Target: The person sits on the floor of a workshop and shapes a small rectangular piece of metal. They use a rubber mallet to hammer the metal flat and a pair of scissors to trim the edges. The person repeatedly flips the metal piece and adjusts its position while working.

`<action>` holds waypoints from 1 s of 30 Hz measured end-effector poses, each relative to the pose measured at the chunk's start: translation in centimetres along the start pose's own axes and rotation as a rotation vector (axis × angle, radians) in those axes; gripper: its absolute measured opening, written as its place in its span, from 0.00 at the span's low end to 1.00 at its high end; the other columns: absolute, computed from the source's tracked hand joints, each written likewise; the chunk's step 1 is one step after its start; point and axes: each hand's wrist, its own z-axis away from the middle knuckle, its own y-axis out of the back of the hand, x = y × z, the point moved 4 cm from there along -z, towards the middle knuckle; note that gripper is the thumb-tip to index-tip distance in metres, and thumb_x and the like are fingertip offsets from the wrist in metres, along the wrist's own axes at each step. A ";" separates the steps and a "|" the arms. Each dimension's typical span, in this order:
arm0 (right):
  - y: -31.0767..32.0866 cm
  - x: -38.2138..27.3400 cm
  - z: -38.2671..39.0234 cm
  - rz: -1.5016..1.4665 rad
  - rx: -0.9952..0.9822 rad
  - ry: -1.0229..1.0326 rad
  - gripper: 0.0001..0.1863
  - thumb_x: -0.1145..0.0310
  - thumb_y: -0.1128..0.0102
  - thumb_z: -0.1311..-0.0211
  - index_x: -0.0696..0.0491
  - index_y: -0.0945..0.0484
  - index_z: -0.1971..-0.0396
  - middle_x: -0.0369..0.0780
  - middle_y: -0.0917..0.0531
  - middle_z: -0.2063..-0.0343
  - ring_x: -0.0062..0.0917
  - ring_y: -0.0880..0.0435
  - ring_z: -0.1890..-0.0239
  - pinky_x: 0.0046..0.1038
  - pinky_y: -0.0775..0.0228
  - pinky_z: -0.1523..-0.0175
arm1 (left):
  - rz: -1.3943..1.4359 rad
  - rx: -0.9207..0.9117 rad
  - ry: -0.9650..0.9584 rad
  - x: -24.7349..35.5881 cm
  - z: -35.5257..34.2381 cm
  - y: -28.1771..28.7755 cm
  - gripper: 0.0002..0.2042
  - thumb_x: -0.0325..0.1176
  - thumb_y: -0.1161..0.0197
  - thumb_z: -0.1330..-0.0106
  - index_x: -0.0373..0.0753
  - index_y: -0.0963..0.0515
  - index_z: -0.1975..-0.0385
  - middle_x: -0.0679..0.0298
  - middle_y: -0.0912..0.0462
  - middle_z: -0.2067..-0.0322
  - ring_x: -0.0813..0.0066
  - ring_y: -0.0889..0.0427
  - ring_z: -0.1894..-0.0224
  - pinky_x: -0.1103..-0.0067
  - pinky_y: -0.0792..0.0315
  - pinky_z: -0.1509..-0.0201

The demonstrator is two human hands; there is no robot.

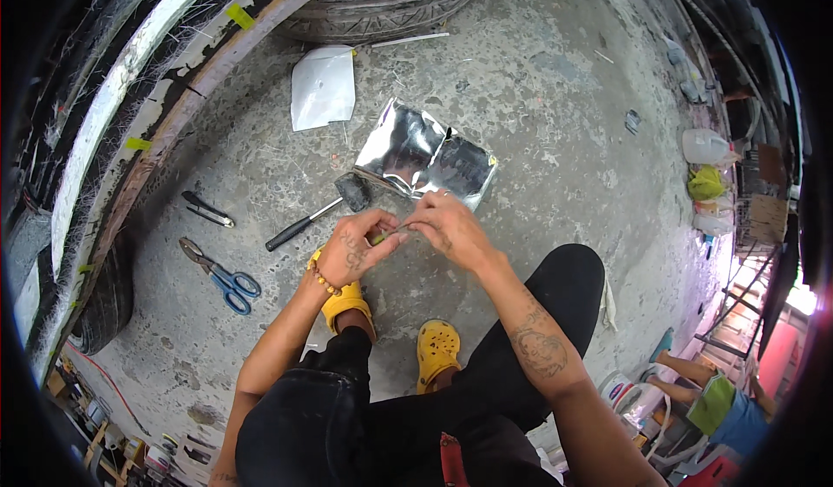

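Note:
Just above my yellow clogs, both hands meet with the fingertips pinched. My left hand (pixel 356 246) closes on a small yellow-green piece (pixel 377 239), mostly covered by the thumb and fingers. My right hand (pixel 451 230) pinches close to the left fingertips; what it holds is too small to name. Beyond the hands lies a shiny, creased metal sheet (pixel 416 131) on the concrete floor. To the left of it rests a mallet (pixel 351 191) with a black head and a dark grip.
Blue-handled tin snips (pixel 234 292) and a black utility knife (pixel 208 209) lie at the left. A white sheet (pixel 324 88) and a tire (pixel 386 6) are farther off. A long curved panel (pixel 165 110) bounds the left side. Another person (pixel 724 400) is at the lower right.

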 end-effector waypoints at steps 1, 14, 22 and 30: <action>0.7 0.3 0.0 -0.001 0.014 -0.009 0.07 0.72 0.33 0.42 0.56 0.15 0.63 0.42 0.18 0.66 0.38 0.18 0.60 0.36 0.25 0.54 | 0.037 0.066 0.027 -0.3 0.0 0.6 0.07 0.30 0.32 0.35 0.34 0.19 0.62 0.60 0.15 0.72 0.73 0.16 0.72 0.77 0.24 0.66; 1.9 7.7 -1.4 -0.451 0.424 -0.348 0.10 0.70 0.39 0.31 0.59 0.19 0.56 0.41 0.12 0.64 0.24 0.13 0.60 0.27 0.23 0.54 | -0.144 0.404 0.380 -12.2 7.4 6.6 0.08 0.31 0.36 0.32 0.31 0.19 0.65 0.60 0.17 0.75 0.75 0.21 0.76 0.76 0.26 0.69; 1.6 8.6 -1.8 -0.795 0.446 -0.411 0.12 0.69 0.44 0.24 0.60 0.26 0.49 0.44 0.15 0.55 0.28 0.13 0.55 0.28 0.20 0.51 | -0.091 0.355 0.439 -12.0 7.9 5.7 0.08 0.28 0.35 0.35 0.32 0.20 0.61 0.56 0.17 0.68 0.66 0.18 0.68 0.73 0.24 0.62; 0.6 10.2 -1.3 -0.867 0.661 -0.449 0.07 0.70 0.47 0.24 0.58 0.29 0.54 0.43 0.16 0.59 0.26 0.12 0.66 0.25 0.17 0.59 | -0.745 0.218 0.279 -14.3 7.5 5.1 0.18 0.35 0.31 0.38 0.35 0.27 0.53 0.50 0.19 0.63 0.47 0.21 0.59 0.60 0.28 0.50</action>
